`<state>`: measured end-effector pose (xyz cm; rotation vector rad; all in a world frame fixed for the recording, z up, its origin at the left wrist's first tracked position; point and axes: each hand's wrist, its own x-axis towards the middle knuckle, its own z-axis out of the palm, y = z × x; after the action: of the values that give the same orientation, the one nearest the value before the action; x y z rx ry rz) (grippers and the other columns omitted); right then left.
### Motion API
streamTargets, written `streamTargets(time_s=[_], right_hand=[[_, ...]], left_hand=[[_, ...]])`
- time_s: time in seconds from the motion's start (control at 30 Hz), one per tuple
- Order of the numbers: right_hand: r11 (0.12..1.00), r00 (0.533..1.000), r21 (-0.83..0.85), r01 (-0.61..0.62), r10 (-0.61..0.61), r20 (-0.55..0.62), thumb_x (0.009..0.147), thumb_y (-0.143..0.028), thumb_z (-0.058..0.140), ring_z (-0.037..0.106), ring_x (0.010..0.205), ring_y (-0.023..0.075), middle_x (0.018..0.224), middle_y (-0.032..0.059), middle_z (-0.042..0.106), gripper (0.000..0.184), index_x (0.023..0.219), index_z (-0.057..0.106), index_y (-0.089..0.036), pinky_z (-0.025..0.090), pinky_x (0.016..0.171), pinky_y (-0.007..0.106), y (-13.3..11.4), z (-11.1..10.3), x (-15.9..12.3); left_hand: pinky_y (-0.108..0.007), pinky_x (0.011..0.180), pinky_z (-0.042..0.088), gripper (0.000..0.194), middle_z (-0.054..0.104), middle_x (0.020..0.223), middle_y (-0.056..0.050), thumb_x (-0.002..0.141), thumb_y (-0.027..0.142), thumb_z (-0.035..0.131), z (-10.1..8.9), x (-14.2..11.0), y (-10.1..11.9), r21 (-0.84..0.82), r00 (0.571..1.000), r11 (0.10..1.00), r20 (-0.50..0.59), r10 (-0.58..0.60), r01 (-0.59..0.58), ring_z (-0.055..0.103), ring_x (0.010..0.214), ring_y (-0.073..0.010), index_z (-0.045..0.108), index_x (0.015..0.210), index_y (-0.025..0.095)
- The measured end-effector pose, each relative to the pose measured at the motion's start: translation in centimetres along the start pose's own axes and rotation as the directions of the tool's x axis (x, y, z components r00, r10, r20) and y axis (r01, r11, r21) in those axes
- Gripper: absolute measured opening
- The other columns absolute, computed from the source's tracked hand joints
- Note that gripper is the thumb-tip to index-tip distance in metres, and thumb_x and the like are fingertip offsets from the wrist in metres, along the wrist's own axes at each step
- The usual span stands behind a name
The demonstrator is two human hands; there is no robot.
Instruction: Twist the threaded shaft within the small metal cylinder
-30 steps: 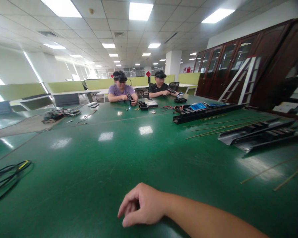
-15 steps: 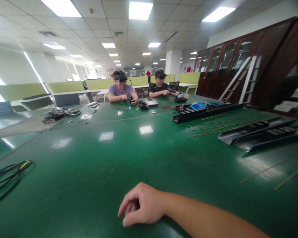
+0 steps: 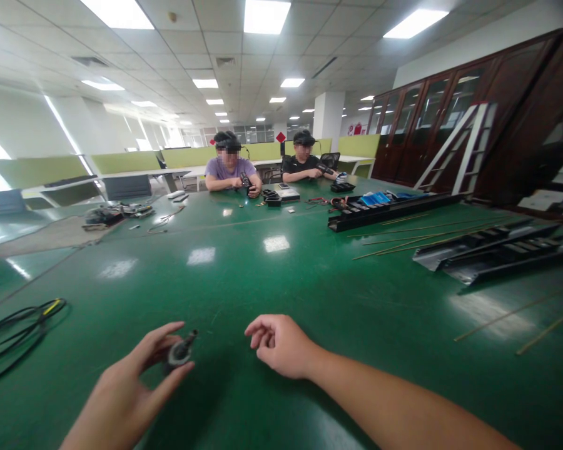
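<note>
My left hand (image 3: 126, 390) is raised at the lower left, over the green table (image 3: 225, 281). Between its thumb and fingers it pinches a small black cylindrical part with a short shaft (image 3: 181, 351). The part's exact kind is hard to tell at this size. My right hand (image 3: 279, 345) hovers a short way to the right of it, fingers loosely curled and holding nothing. Both hands are apart from each other.
A coil of black cable (image 3: 14, 337) lies left of my hands. Black cable troughs (image 3: 492, 256) and thin rods (image 3: 497, 322) lie to the right. Two seated co-workers (image 3: 229, 169) at the far end handle small dark items among tools and wiring.
My left hand has entered the view from the lower left, holding the small black part. My right hand has shifted slightly up, and its fingers have spread a little.
</note>
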<state>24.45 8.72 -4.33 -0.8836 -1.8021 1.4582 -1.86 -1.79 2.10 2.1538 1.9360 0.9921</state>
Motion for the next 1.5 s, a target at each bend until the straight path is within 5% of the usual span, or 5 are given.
streamTargets(time_s=[0.1, 0.27, 0.6, 0.8, 1.5], right_hand=[[0.999, 0.999, -0.034, 0.037, -0.037, -0.012, 0.062, 0.0, 0.06, 0.056, 0.063, 0.0084, 0.089, 0.002, 0.068, 0.048, 0.107, 0.066, -0.014, 0.042, 0.056, 0.018, 0.3, 0.1, 0.0], [0.988, 0.995, -0.126, 0.086, -0.091, -0.032, 0.065, -0.001, 0.059, 0.058, 0.065, 0.0097, 0.09, -0.0002, 0.069, 0.048, 0.108, 0.064, -0.02, 0.044, 0.057, 0.018, 0.3, 0.3, -0.3], [0.941, 0.986, -0.292, 0.168, -0.167, 0.031, 0.064, -0.004, 0.062, 0.064, 0.075, 0.015, 0.091, -0.0007, 0.07, 0.046, 0.106, 0.063, -0.023, 0.051, 0.071, 0.024, -1.1, 0.3, -1.2], [0.937, 0.978, -0.287, 0.199, -0.208, 0.0, 0.063, -0.008, 0.067, 0.063, 0.075, 0.0149, 0.086, -0.0009, 0.068, 0.041, 0.102, 0.064, -0.021, 0.05, 0.069, 0.022, -1.5, 0.3, -1.4], [0.912, 0.953, -0.338, 0.232, -0.282, -0.107, 0.07, -0.011, 0.07, 0.063, 0.069, 0.0135, 0.076, -0.0006, 0.071, 0.017, 0.084, 0.075, -0.02, 0.044, 0.065, 0.022, -2.1, 0.4, -1.5]], left_hand=[[-0.031, 0.083, 0.059, 0.028, 0.074, 0.1, -0.002, 0.083, 0.037, 0.071, 3.3, 3.3, 2.8, -0.125, 0.98, 0.989, 0.171, 0.099, -0.078, 0.072, 0.091, -0.0219, 0.066, 0.108, 0.025], [-0.026, 0.08, 0.056, 0.02, 0.071, 0.097, -0.003, 0.086, 0.025, 0.069, 6.2, 3.9, 3.8, -0.25, 0.949, 0.933, 0.116, 0.293, -0.258, 0.069, 0.089, -0.0185, 0.068, 0.106, 0.025], [-0.022, 0.084, 0.057, 0.041, 0.074, 0.105, 0.0, 0.081, 0.027, 0.077, 7.2, 2.5, 1.7, -0.208, 0.93, 0.911, 0.011, 0.366, -0.356, 0.073, 0.093, -0.0177, 0.062, 0.12, 0.03], [-0.02, 0.076, 0.056, 0.024, 0.073, 0.093, 0.002, 0.082, 0.022, 0.075, 7.5, 2.6, 1.9, -0.245, 0.942, 0.919, 0.055, 0.332, -0.309, 0.071, 0.082, -0.0147, 0.064, 0.103, 0.026], [-0.02, 0.071, 0.059, 0.029, 0.077, 0.088, 0.003, 0.076, 0.033, 0.082, 7.5, 2.3, 1.9, -0.202, 0.951, 0.932, 0.003, 0.309, -0.302, 0.075, 0.076, -0.0156, 0.07, 0.101, 0.028]])
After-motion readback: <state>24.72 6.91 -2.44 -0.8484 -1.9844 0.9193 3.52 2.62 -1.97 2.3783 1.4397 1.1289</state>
